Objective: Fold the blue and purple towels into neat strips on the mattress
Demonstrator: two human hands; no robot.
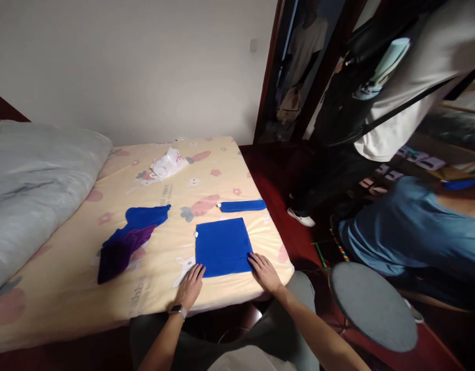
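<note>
A flat, square blue cloth (223, 246) lies on the bed (67, 288) near its front edge. My left hand (190, 286), with a watch on the wrist, rests flat at the cloth's near left corner, fingers stretched out. My right hand (265, 272) lies flat on the near right corner, fingers also extended. Neither hand grips anything. Behind the square cloth lies a blue cloth folded into a narrow strip (242, 206). To the left sits a loose pile of blue and purple cloths (130, 241).
A grey quilt (32, 180) fills the bed's left side. A crumpled white plastic bag (168, 164) lies near the wall. Right of the bed stand a round grey stool (372, 306), a standing person (395, 93) and a crouching person in blue (407, 226).
</note>
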